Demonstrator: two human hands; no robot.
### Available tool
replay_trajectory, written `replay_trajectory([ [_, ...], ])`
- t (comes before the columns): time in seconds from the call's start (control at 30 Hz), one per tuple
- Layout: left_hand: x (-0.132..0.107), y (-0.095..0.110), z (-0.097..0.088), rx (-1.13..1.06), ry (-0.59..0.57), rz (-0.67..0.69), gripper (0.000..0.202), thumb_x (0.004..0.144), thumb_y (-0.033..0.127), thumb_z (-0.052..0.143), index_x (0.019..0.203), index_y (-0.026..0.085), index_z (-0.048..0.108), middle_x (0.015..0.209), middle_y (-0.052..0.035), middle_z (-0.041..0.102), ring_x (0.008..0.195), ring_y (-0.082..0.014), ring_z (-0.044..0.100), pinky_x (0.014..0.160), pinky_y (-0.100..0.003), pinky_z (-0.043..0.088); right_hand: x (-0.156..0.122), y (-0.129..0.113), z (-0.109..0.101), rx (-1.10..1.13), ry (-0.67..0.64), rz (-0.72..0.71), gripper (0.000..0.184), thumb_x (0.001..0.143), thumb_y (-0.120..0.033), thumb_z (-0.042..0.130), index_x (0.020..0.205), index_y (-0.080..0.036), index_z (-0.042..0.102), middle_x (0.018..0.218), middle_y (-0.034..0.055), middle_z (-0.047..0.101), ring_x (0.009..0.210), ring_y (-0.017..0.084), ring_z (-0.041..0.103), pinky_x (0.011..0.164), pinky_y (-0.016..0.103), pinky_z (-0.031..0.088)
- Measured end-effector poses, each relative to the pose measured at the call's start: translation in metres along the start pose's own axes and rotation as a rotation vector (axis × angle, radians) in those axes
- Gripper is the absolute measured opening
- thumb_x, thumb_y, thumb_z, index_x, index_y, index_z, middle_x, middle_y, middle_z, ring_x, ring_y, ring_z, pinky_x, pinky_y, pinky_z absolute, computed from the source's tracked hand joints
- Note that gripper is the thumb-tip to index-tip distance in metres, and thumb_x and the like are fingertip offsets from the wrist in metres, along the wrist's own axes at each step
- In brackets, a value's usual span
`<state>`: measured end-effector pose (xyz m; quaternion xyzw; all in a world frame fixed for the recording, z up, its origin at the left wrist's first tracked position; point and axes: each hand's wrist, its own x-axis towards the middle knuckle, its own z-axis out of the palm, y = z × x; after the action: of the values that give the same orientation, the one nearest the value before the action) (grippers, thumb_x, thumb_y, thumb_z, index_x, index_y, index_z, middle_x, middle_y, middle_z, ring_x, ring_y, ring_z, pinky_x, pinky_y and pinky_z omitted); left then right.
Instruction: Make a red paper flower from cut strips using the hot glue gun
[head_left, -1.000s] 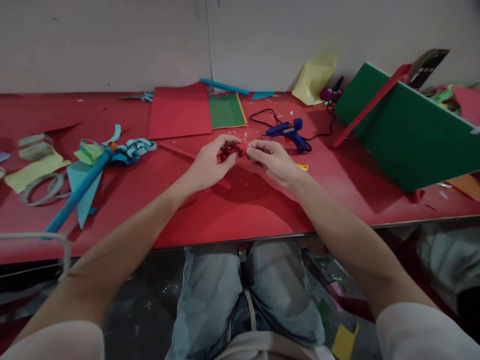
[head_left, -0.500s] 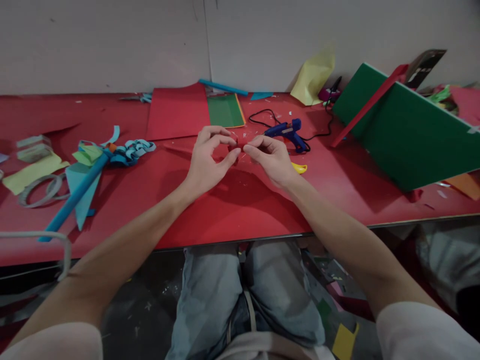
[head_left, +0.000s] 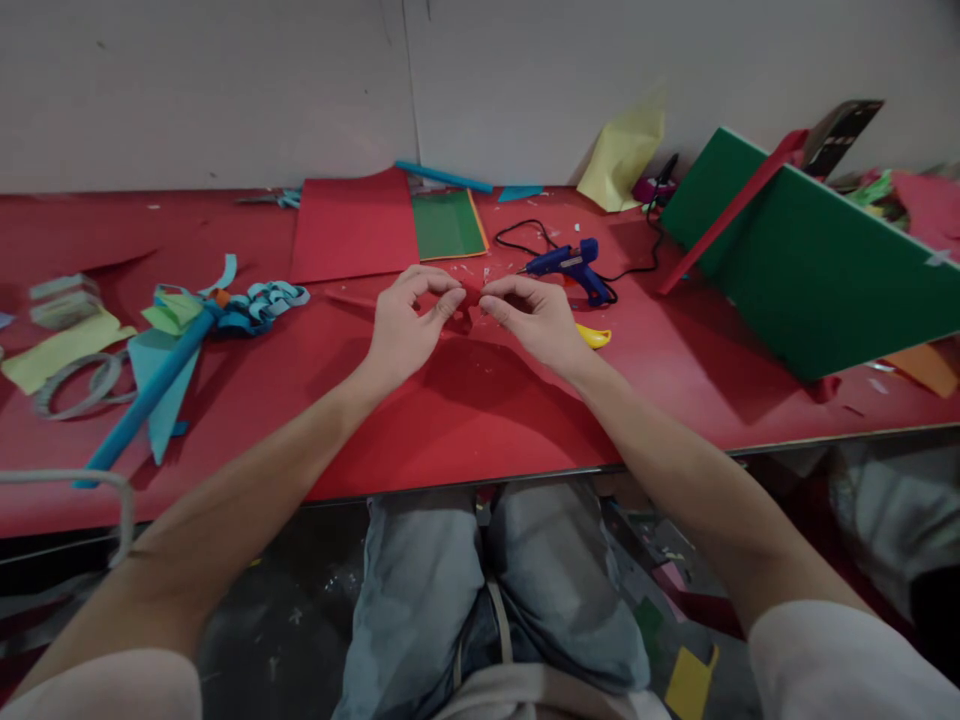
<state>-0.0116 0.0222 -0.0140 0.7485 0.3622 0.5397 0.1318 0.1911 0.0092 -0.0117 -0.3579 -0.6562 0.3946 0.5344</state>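
Red paper, a small folded piece (head_left: 471, 293), sits pinched between the two hands just above the worktop (head_left: 480, 420). The left hand (head_left: 405, 325) has its grip clenched on the near-left end, thumb tip and forefinger pressed together over it; the right hand (head_left: 536, 318) is grasping the other end with thumb and first fingers, the rest of the fingers curled under. The two grips nearly touch, so the piece spans only the short gap between them.

To work a fold this small well, I would judge that the fingertips should stay close to the crease line, with one grip holding the paper steady while the other presses or rolls, and that the pressure should be light enough not to crumple it.

Just beyond the right grip lies a blue glue gun (head_left: 566, 265) with its black cord, and just to its right a small yellow object (head_left: 594, 337) peeks out from behind the wrist. Well to the left of the left grip lie a blue paper chain (head_left: 259, 300) and a blue rolled tube (head_left: 146, 395).

Much of the red piece is covered by the fingers, and red on red against the worktop makes its outline and shape hard to tell. What the yellow object is cannot be made out.
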Motion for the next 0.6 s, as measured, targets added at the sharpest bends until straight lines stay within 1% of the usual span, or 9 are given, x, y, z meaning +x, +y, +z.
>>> replay_trajectory([
  [0.07, -0.0006, 0.0028, -0.0006, 0.021, 0.003, 0.025, 0.044, 0.100, 0.065, 0.065, 0.092, 0.024, 0.077, 0.097, -0.0063, 0.079, 0.088, -0.0188, 0.073, 0.081, -0.034, 0.058, -0.0003, 0.0006, 0.0018, -0.006, 0.018, -0.006, 0.023, 0.084, -0.041, 0.080, 0.084, -0.020, 0.071, 0.079, -0.0009, 0.070, 0.071, 0.012, 0.058, 0.070, 0.030, 0.050],
  [0.13, -0.0013, 0.0059, -0.0012, 0.051, -0.007, 0.066, 0.042, 0.101, 0.064, 0.065, 0.100, 0.024, 0.079, 0.102, -0.0065, 0.080, 0.090, -0.0189, 0.073, 0.084, -0.034, 0.058, -0.0006, 0.0012, 0.0032, -0.010, 0.037, -0.024, 0.023, 0.085, -0.041, 0.080, 0.083, -0.021, 0.067, 0.077, -0.0020, 0.067, 0.069, 0.011, 0.056, 0.067, 0.029, 0.048],
  [0.23, -0.0024, 0.0089, -0.0016, 0.113, -0.040, 0.132, 0.046, 0.099, 0.067, 0.065, 0.108, 0.024, 0.080, 0.109, -0.0071, 0.081, 0.099, -0.0210, 0.074, 0.092, -0.037, 0.058, -0.0006, 0.0038, 0.0035, -0.006, 0.077, -0.043, 0.036, 0.084, -0.046, 0.084, 0.082, -0.024, 0.056, 0.074, -0.0050, 0.059, 0.064, 0.010, 0.049, 0.061, 0.027, 0.043],
  [0.3, -0.0034, 0.0094, -0.0015, 0.159, -0.057, 0.157, 0.049, 0.099, 0.068, 0.064, 0.111, 0.024, 0.081, 0.112, -0.0076, 0.081, 0.105, -0.0227, 0.074, 0.097, -0.039, 0.056, -0.0006, 0.0064, 0.0024, -0.001, 0.085, -0.049, 0.045, 0.082, -0.052, 0.086, 0.087, -0.026, 0.050, 0.075, -0.0062, 0.056, 0.064, 0.010, 0.049, 0.060, 0.028, 0.043],
  [0.37, -0.0044, 0.0089, -0.0017, 0.201, -0.057, 0.170, 0.048, 0.099, 0.067, 0.063, 0.113, 0.025, 0.081, 0.115, -0.0074, 0.081, 0.109, -0.0236, 0.073, 0.100, -0.041, 0.054, -0.0010, 0.0083, 0.0010, -0.012, 0.057, -0.072, 0.044, 0.085, -0.054, 0.085, 0.101, -0.029, 0.052, 0.076, -0.0066, 0.058, 0.065, 0.012, 0.054, 0.062, 0.029, 0.048],
  [0.4, -0.0047, 0.0084, -0.0021, 0.221, -0.056, 0.173, 0.048, 0.100, 0.067, 0.062, 0.115, 0.025, 0.081, 0.117, -0.0074, 0.081, 0.110, -0.0239, 0.073, 0.101, -0.041, 0.053, -0.0015, 0.0086, 0.0004, -0.027, 0.031, -0.092, 0.043, 0.088, -0.053, 0.083, 0.110, -0.030, 0.054, 0.077, -0.0063, 0.060, 0.067, 0.013, 0.057, 0.065, 0.030, 0.051],
  [0.47, -0.0049, 0.0072, -0.0035, 0.271, -0.062, 0.166, 0.047, 0.101, 0.066, 0.061, 0.119, 0.026, 0.080, 0.121, -0.0071, 0.080, 0.113, -0.0248, 0.072, 0.103, -0.042, 0.052, -0.0029, 0.0080, -0.0001, -0.058, -0.019, -0.139, 0.040, 0.095, -0.044, 0.077, 0.126, -0.031, 0.056, 0.082, -0.0045, 0.066, 0.074, 0.016, 0.065, 0.073, 0.034, 0.056],
  [0.53, -0.0047, 0.0062, -0.0053, 0.329, -0.076, 0.147, 0.047, 0.102, 0.065, 0.061, 0.123, 0.028, 0.079, 0.126, -0.0067, 0.080, 0.115, -0.0260, 0.071, 0.104, -0.043, 0.050, -0.0046, 0.0061, 0.0002, -0.086, -0.053, -0.181, 0.035, 0.099, -0.033, 0.068, 0.133, -0.030, 0.057, 0.091, -0.0021, 0.072, 0.083, 0.017, 0.071, 0.082, 0.036, 0.059],
  [0.6, -0.0046, 0.0059, -0.0067, 0.377, -0.083, 0.135, 0.045, 0.102, 0.064, 0.061, 0.126, 0.030, 0.078, 0.127, -0.0060, 0.080, 0.115, -0.0271, 0.070, 0.105, -0.044, 0.048, -0.0062, 0.0040, 0.0011, -0.128, -0.058, -0.204, 0.034, 0.100, -0.023, 0.062, 0.134, -0.028, 0.058, 0.094, -0.0016, 0.076, 0.084, 0.016, 0.073, 0.086, 0.036, 0.060],
])
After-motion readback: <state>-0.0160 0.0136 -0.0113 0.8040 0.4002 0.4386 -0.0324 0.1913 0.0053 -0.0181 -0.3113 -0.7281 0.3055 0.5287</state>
